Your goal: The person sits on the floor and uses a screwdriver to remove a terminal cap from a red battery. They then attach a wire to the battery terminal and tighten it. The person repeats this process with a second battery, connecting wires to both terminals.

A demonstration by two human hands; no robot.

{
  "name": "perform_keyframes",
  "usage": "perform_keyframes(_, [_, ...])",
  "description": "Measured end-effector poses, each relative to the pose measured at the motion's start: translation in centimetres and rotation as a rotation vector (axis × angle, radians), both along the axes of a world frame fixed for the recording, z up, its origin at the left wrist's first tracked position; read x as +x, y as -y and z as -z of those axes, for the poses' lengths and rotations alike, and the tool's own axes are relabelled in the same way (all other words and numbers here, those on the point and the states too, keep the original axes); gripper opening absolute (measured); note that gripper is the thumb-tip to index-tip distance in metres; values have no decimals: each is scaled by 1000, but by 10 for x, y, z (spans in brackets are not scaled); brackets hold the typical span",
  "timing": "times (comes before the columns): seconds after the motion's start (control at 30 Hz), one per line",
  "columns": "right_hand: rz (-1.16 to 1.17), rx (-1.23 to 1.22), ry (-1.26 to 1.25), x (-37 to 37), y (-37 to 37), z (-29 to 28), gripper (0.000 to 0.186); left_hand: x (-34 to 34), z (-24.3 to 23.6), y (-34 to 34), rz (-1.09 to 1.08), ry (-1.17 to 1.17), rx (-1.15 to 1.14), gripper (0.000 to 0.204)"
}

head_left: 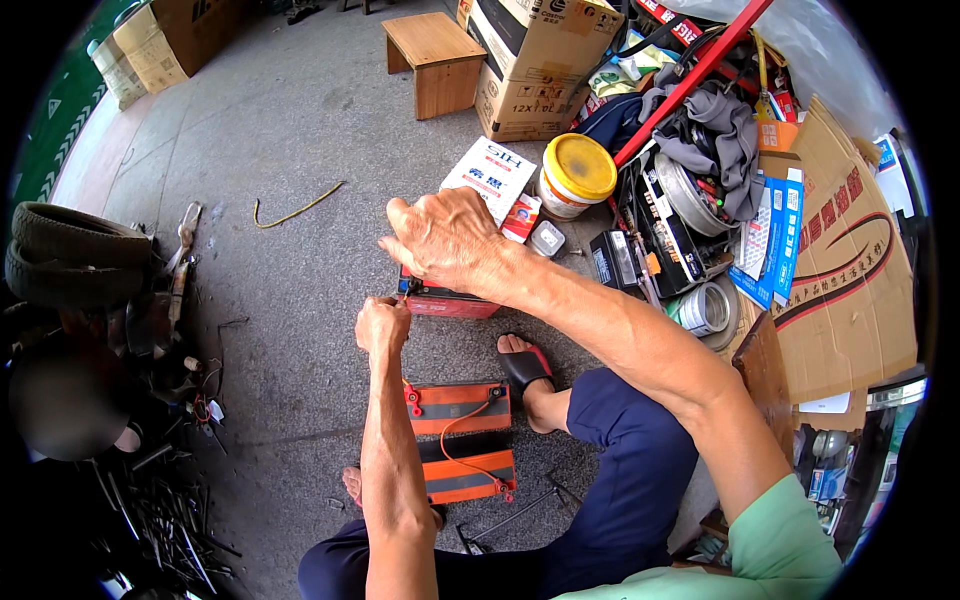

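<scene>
Floor [290,300] of grey, speckled stone lies under everything. On the right, a bent brown cardboard sheet [850,300] leans among clutter; farther off stands a printed carton [545,85], with stacked tyres [80,255] at the far left and a small wooden stool [435,50] just beside the carton. Two orange-and-grey battery blocks [460,410] sit on the floor between the person's feet, one nearer than the other. Beyond them, on the same floor, is the red battery [450,307] with a dark top, partly covered by the hands. The right hand [445,238] is curled above it, knuckles up; the left hand [383,325] is clenched at its left end. Whether either grasps something cannot be told, as the fingers hide it. Past the right forearm stands a yellow-lidded bucket [575,180]. Smaller still, a yellow cord [300,212] lies farther left, and a thin red-orange wire [443,440] spans the two blocks.
</scene>
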State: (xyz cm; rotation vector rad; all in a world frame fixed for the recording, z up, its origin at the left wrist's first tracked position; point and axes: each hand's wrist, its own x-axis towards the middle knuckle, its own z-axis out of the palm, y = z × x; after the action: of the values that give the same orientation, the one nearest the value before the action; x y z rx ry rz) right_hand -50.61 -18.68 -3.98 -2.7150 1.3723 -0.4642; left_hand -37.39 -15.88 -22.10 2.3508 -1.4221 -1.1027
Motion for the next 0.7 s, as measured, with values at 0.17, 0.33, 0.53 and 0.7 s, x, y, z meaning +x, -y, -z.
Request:
perform_keyframes(0.17, [23,-99,19,5,-2,-3,22,-3,1,0,-14,34,-18,25])
perform_keyframes(0.33, [85,30,-20,4,-3,-1,22,-4,-1,0,-31,43,-28,25])
perform_keyframes(0.53, [12,-203,-15,4,0,-1,29,-4,-3,0,-26,47,-14,25])
perform_keyframes(0.7, [61,88,-25,6,-3,0,27,-5,-2,-1,-43,34,-35,26])
